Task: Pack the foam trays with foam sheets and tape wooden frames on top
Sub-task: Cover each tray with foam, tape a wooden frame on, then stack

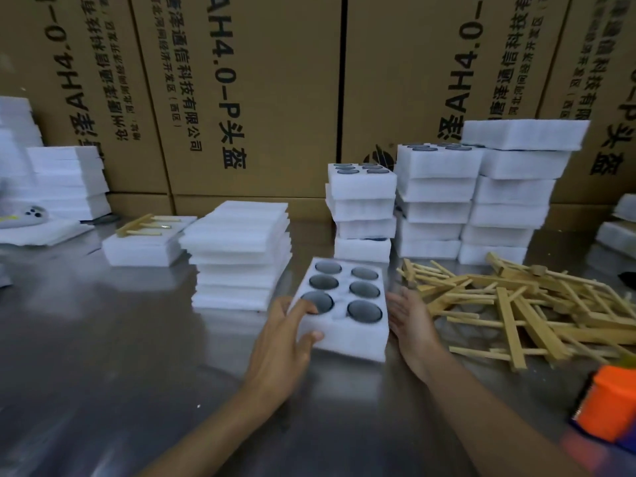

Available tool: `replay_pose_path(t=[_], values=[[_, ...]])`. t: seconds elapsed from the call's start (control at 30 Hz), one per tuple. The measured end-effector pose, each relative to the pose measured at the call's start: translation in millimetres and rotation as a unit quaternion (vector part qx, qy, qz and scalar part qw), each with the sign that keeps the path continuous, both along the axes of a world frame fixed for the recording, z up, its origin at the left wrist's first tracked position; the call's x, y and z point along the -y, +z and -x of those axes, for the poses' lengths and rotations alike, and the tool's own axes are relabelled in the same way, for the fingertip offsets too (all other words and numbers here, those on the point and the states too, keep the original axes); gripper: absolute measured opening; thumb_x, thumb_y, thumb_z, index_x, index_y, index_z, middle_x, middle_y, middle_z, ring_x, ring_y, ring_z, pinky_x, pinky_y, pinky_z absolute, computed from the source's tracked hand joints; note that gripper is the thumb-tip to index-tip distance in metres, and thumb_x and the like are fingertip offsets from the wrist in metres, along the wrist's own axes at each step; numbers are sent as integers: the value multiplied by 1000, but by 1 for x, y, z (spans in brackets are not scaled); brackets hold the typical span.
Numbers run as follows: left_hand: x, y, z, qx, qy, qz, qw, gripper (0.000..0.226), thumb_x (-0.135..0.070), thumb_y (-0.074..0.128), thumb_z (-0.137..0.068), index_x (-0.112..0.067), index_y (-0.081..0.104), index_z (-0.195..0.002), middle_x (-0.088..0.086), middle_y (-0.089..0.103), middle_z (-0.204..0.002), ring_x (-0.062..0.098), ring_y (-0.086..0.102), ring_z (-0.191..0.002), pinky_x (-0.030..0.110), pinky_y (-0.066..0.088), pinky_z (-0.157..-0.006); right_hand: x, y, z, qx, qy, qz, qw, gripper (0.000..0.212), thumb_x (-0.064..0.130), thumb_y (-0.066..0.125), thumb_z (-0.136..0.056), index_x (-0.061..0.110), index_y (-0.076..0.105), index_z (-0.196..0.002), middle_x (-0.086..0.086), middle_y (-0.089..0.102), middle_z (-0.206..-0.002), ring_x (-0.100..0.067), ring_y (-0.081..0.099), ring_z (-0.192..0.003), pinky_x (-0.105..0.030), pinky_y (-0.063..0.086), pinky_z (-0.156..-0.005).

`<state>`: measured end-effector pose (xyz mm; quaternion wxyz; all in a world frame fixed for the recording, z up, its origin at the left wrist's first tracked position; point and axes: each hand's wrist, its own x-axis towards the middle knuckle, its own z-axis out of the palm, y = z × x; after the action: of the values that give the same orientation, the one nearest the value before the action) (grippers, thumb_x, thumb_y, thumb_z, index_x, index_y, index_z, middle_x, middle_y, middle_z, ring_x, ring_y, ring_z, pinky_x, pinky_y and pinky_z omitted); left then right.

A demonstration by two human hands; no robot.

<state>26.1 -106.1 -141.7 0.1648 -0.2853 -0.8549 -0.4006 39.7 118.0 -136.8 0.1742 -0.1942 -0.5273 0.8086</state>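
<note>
Early in this tray's round, by the look of it: foam tray (pixel 344 304) at the bench (pixel 103 339) centre, six round pockets filled with dark discs, no sheet laid on top, no frame taped. One finished-looking pack (pixel 144 242) at 10 o'clock, wooden frame on top. Stack of foam sheets (pixel 241 253) just at 9 o'clock of the tray; heap of wooden frames (pixel 516 304) at 3 o'clock; stacked filled trays (pixel 437 197) at 12 to 1 o'clock. Orange tape dispenser (pixel 609 404), probably, at 5 o'clock. Left still: sheet, frame, tape, then many more trays.

Left hand (pixel 285 342) gripping the tray's near left corner, fingers over the top edge, thumb curled against the front face. Right hand (pixel 413 321) flat and spread beside the tray's right side, holding nothing; contact unclear.
</note>
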Motion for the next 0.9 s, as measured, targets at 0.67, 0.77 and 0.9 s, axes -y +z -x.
replay_pose_path(t=[0.67,0.77,0.9], values=[[66,127,107,-56,185,263,945,51,-17,51,-95,-33,48,-144,19,60,-119,41,53,-113,45,46,-96,11,-7,-9,-4,16,-182,983,22,26,70,-85,45,76,-95,20,74,-96,2,69,-90,-19,52,-75],[63,133,95,-82,152,194,966,42,-22,59,-96,-34,58,-136,21,65,-109,42,59,-102,45,51,-89,13,-7,-9,-9,8,-188,982,23,25,69,-87,46,76,-92,20,75,-95,2,69,-89,-18,51,-74],[46,140,75,-102,98,167,976,37,-30,66,-93,-31,65,-130,12,65,-122,29,57,-113,37,46,-94,14,-7,-10,-11,10,-188,982,23,27,69,-87,49,76,-89,22,74,-96,5,69,-87,-11,51,-67]])
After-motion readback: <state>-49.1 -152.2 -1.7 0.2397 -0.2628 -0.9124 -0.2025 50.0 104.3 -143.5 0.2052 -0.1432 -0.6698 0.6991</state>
